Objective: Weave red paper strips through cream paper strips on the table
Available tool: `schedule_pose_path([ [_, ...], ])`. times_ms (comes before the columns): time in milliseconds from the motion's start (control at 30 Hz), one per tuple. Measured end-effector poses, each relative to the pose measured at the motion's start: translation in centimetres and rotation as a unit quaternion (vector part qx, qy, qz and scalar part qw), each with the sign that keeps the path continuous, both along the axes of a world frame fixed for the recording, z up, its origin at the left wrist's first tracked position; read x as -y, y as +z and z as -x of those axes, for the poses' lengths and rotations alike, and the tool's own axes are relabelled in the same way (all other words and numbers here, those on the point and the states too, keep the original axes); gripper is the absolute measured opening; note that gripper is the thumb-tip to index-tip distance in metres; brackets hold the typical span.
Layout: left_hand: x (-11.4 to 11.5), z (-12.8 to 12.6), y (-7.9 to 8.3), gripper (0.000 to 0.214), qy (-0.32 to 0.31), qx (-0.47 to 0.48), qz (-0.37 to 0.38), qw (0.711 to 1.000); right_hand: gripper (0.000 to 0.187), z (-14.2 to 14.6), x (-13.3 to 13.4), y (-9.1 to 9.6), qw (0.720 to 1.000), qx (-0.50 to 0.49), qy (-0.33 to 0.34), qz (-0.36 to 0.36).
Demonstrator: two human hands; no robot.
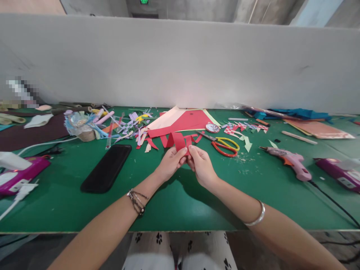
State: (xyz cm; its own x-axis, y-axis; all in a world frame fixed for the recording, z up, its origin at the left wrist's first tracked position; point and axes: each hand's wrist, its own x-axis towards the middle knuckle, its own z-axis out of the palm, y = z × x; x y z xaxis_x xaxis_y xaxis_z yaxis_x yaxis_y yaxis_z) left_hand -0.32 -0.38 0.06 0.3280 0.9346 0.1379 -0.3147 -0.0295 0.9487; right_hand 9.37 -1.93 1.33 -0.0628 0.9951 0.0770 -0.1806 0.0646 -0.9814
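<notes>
Between both hands, above the middle of the green table, is a red paper strip [179, 140] that curls and bends at its upper part. My left hand [171, 161] pinches it from the left, thumb on top. From the right, my right hand [201, 163] pinches the same strip, the two thumbs nearly touching. Just beyond my right hand lie scissors [225, 146] with one yellow and one red handle. Sheets of red paper [187, 123] and pale pink paper [164, 120] lie behind the hands. The fingertips under the strip are partly hidden.
A black phone [107, 168] lies to the left. On the right rests a pink glue gun [291, 159] with its cord, near a purple power strip [341, 170]. Woven paper scraps [129, 125] and a wrapped bundle [81, 123] lie at the back left. A grey partition [180, 63] stands behind.
</notes>
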Motion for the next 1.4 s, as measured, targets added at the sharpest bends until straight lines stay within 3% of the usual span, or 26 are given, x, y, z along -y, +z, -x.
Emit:
schedule_pose_path([
  [233,0.2,0.1,0.5,0.036,0.0,-0.023,-0.015,1.0,0.035,-0.2,0.0,0.0,1.0,0.001,0.011,-0.017],
  [467,-0.2,0.7,0.8,0.03,0.059,-0.124,-0.057,0.989,0.037,-0.9,-0.6,0.3,0.992,0.092,0.077,-0.039],
  [767,0.3,0.1,0.7,0.041,0.139,-0.17,-0.101,0.97,0.036,-0.7,-0.5,-0.3,0.981,0.176,-0.003,-0.079],
  [1067,1.3,-1.3,0.5,0.038,0.205,-0.098,-0.049,0.973,0.037,0.3,0.3,-0.1,0.991,0.112,-0.045,-0.063],
  [1400,0.3,-0.6,0.6,0.044,0.164,0.031,-0.015,0.986,0.034,-1.5,-1.1,1.1,0.993,0.01,-0.093,-0.07],
])
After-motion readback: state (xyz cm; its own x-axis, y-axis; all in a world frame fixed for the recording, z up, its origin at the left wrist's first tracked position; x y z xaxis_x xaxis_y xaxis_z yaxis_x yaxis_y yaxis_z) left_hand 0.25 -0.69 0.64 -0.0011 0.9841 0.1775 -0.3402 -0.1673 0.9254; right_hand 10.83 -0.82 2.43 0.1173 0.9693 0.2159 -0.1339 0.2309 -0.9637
